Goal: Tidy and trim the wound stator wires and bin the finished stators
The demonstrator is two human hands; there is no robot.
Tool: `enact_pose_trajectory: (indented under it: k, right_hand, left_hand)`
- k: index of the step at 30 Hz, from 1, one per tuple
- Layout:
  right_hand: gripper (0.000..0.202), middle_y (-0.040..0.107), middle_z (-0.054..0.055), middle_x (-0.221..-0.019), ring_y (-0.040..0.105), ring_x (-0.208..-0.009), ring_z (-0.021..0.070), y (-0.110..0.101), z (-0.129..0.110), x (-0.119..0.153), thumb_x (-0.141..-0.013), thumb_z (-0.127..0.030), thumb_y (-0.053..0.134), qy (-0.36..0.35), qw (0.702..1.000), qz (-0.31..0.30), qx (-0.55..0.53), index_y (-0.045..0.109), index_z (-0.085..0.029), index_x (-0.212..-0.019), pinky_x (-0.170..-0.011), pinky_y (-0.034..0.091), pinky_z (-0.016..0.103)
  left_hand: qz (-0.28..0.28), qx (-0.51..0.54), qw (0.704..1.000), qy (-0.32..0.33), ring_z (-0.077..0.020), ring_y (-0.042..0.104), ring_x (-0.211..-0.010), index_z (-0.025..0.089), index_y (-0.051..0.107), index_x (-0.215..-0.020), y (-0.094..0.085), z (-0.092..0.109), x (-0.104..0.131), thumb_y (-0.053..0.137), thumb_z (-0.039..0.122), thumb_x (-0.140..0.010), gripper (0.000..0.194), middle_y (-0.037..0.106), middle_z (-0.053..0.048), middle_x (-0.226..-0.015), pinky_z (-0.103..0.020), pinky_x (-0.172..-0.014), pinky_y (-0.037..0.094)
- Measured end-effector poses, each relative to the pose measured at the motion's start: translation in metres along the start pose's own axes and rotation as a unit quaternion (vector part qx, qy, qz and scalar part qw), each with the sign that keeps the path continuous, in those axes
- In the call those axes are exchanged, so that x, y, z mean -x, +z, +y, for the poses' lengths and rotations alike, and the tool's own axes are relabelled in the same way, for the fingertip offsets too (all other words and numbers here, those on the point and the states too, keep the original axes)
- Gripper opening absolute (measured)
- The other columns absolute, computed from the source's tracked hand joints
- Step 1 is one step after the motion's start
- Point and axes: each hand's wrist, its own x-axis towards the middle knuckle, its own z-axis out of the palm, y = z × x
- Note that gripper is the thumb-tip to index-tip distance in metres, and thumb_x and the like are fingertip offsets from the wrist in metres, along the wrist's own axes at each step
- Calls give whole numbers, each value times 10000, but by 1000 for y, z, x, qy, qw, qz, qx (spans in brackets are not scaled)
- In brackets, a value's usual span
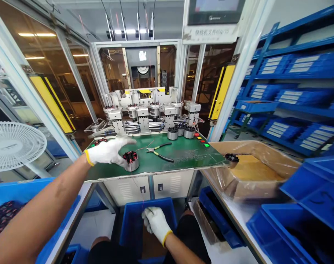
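My left hand (107,151), in a white glove with a yellow cuff, reaches over the green worktop. Its fingers are apart, with the lower ones against or just beside the left side of a motor stator (132,163) wound with copper-red wire. Low over a blue bin (129,223), my right hand (156,223), gloved the same way, has its fingers pinched together. A thin reddish wire (143,200) rises from those fingertips toward the table edge. Cutting pliers (160,151) with green-and-black handles lie spread on the worktop, right of the stator.
Several stators (180,131) stand at the back right of the green worktop (194,156), before a winding machine (143,113). Another dark-topped stator (232,158) sits by a plastic-lined carton (252,183). A white fan (15,146) is at left; blue bins (290,223) stand at right.
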Motion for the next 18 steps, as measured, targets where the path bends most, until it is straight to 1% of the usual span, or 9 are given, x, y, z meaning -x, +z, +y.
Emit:
enact_pose_trajectory:
  k: [3, 5, 7, 9, 11, 13, 14, 16, 18]
  right_hand:
    - [255, 439, -45, -428, 355, -305, 90, -14, 22, 8, -828, -363, 465, -4, 999, 28, 32, 519, -168, -672, -331, 230, 194]
    - [217, 484, -36, -467, 402, -343, 97, -20, 18, 12, -832, -321, 476, -41, 996, 30, 72, 562, -162, -712, -359, 257, 195]
    - [213, 539, -24, -521, 459, -399, 104, -25, 2, 18, -853, -297, 470, -93, 986, 28, 137, 603, -164, -752, -406, 298, 197]
    - [243, 580, -14, -566, 515, -471, 114, -33, -21, 26, -883, -294, 456, -144, 967, 29, 209, 630, -173, -764, -462, 335, 201]
    - [278, 601, -3, -596, 555, -542, 130, -45, -50, 38, -907, -315, 457, -191, 945, 49, 260, 646, -180, -753, -507, 365, 209]
    - [296, 625, 12, -644, 584, -605, 147, -58, -85, 50, -924, -344, 462, -252, 922, 94, 280, 665, -183, -781, -560, 404, 223]
    - [278, 653, 19, -707, 602, -651, 153, -62, -103, 55, -933, -337, 454, -292, 909, 117, 272, 680, -186, -876, -609, 428, 231]
    - [290, 687, 33, -819, 614, -661, 151, -64, -141, 63, -949, -346, 441, -371, 884, 144, 245, 664, -184, -1035, -670, 458, 240]
    - [317, 692, 47, -989, 629, -694, 145, -54, -175, 63, -960, -346, 435, -428, 858, 134, 252, 621, -188, -1162, -714, 475, 239]
  left_hand:
    - [34, -172, 976, -131, -378, 623, -981, 158, 626, -1183, -6, 36, -5, 525, 722, -691, 755, 655, -195, -1097, -456, -809, 488]
    - [7, -238, 950, -203, -396, 652, -836, 71, 707, -938, 6, 59, -10, 452, 734, -734, 740, 674, -245, -883, -451, -694, 493]
    - [1, -265, 937, -229, -409, 654, -798, 36, 706, -863, 22, 69, -13, 448, 696, -757, 716, 661, -263, -818, -441, -639, 487]
    - [7, -258, 945, -203, -406, 653, -809, 56, 698, -941, 29, 62, -10, 486, 635, -754, 645, 667, -248, -857, -440, -636, 490]
    - [-11, -215, 969, -119, -374, 646, -910, 156, 652, -1129, 26, 42, -2, 576, 504, -714, 546, 676, -192, -1028, -428, -711, 504]
    - [-37, -152, 987, -28, -316, 591, -1099, 280, 518, -1316, 19, 21, 8, 625, 311, -646, 679, 589, -100, -1292, -376, -846, 494]
    - [-44, -125, 991, -6, -289, 549, -1174, 310, 455, -1368, 15, 13, 12, 625, 247, -616, 773, 523, -63, -1381, -346, -902, 476]
    - [-44, -83, 995, -25, -269, 513, -1224, 301, 416, -1398, 12, 3, 18, 632, 234, -603, 826, 482, -43, -1424, -322, -953, 454]
    - [-39, -48, 996, -63, -267, 543, -1189, 287, 436, -1386, 14, 1, 20, 662, 302, -610, 807, 543, -40, -1363, -323, -950, 461]
